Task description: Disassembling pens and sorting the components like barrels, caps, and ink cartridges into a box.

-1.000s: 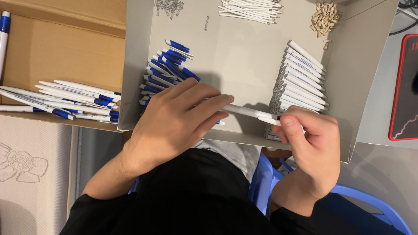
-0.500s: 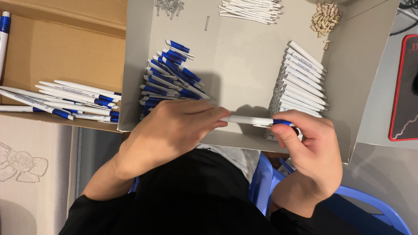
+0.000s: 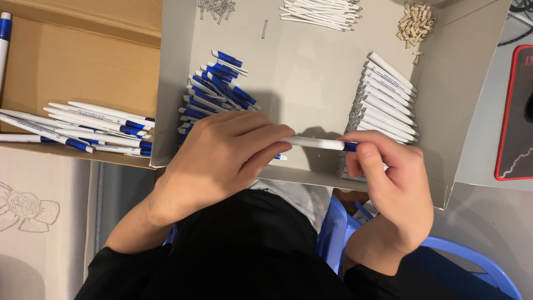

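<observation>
A white pen (image 3: 317, 144) with a blue end lies level between both hands, above the near edge of a grey cardboard tray (image 3: 311, 94). My left hand (image 3: 222, 158) wraps its left part. My right hand (image 3: 388, 186) pinches the blue end between thumb and fingers. Just behind my left hand lies a heap of blue pen parts (image 3: 216, 91). A stacked row of white pen barrels (image 3: 383, 97) sits behind my right hand.
A brown cardboard box (image 3: 83, 61) on the left holds several finished white and blue pens (image 3: 83, 125). At the tray's far edge lie thin white refills (image 3: 322, 11), small springs (image 3: 216, 8) and tan small parts (image 3: 413, 22). A blue plastic stool (image 3: 477, 261) is below.
The hands have drawn apart, and more of the white barrel shows between them. The blue end now sits in my right hand's fingertips.
</observation>
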